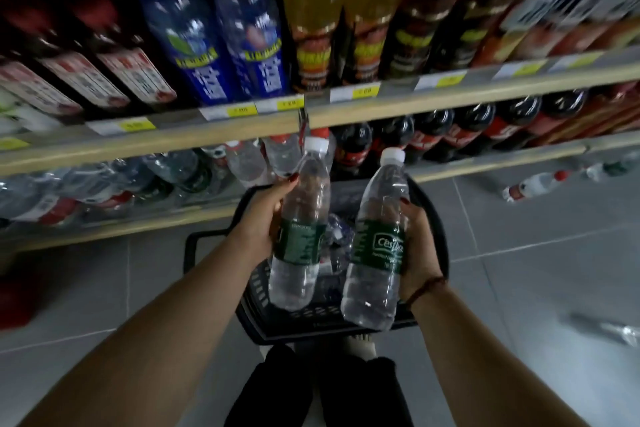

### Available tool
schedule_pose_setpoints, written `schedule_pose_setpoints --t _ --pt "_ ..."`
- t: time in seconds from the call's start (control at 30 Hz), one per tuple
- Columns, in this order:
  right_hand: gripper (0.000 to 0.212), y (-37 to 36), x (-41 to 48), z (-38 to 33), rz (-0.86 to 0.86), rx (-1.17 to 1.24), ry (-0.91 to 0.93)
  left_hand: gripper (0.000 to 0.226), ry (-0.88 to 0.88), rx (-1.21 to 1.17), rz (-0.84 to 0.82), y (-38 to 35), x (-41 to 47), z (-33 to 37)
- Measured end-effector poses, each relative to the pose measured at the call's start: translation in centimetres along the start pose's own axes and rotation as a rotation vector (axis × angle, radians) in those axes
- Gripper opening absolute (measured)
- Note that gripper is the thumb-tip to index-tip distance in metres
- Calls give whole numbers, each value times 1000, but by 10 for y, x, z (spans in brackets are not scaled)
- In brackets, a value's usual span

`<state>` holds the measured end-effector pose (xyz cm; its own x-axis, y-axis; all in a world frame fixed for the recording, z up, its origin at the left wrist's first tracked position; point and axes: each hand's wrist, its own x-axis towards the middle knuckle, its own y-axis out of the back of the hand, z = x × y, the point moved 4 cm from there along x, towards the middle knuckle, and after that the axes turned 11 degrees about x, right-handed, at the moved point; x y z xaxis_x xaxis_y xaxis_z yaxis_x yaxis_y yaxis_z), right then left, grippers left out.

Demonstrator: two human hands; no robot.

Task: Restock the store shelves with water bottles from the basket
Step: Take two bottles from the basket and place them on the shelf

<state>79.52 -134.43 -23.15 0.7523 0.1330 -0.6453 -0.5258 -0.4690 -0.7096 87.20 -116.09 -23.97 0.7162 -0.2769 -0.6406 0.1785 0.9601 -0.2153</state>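
Left hand (pixel 258 218) and right hand (pixel 417 250) each clench 1 green-labelled water bottle above the basket (pixel 429 218).

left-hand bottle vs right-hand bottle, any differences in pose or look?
The bottle in the left hand shows the label's small-print side; the bottle in the right hand shows the logo side. The left hand grips its bottle around the upper body and label; the right hand cradles its bottle at the label from the outer side. Both are clear, green-labelled, white-capped, held above the basket.
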Motion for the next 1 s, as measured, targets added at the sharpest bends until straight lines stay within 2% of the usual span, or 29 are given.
schedule_pose_setpoints --t 0.07,0.17,0.3,0.47,0.57,0.6,0.63,0.7,0.73,0.77,0.87,0.9,0.93,1.0 --pt "27 -26 -17 -6 -36 -26 -23 45 25 -22 28 -5 -28 13" --pt "34 -53 -44 -12 -58 -110 -64 40 18 -74 87 -15 -79 39" --pt "48 -96 -86 -13 -121 -256 -165 46 -86 -89 184 -22 -146 79" --pt "27 -178 -116 -13 -262 -554 -1 47 -242 -132 264 -11 -219 128" --pt "18 -219 -129 4 -299 -676 -36 49 -307 -179 310 0 -253 145" --pt "22 -232 -136 13 -319 -704 -59 48 -344 -195 308 4 -265 150" --pt "38 -246 -141 24 -358 -732 -85 45 -378 -216 315 10 -278 154" --pt "83 -274 -144 49 -427 -792 -132 43 -416 -243 375 30 -300 160" --pt "98 -284 -146 62 -449 -831 -133 46 -414 -251 417 45 -310 159" --pt "100 -293 -149 76 -457 -857 -147 50 -402 -261 453 59 -321 156" --pt "57 -323 -169 125 -544 -810 -219 59 -371 -281 525 102 -353 146" --pt "49 -332 -173 141 -566 -798 -218 60 -383 -297 544 117 -365 144" --pt "48 -341 -177 158 -567 -794 -216 59 -395 -316 562 133 -379 142" --pt "61 -361 -186 196 -571 -782 -244 59 -410 -337 548 163 -407 140"
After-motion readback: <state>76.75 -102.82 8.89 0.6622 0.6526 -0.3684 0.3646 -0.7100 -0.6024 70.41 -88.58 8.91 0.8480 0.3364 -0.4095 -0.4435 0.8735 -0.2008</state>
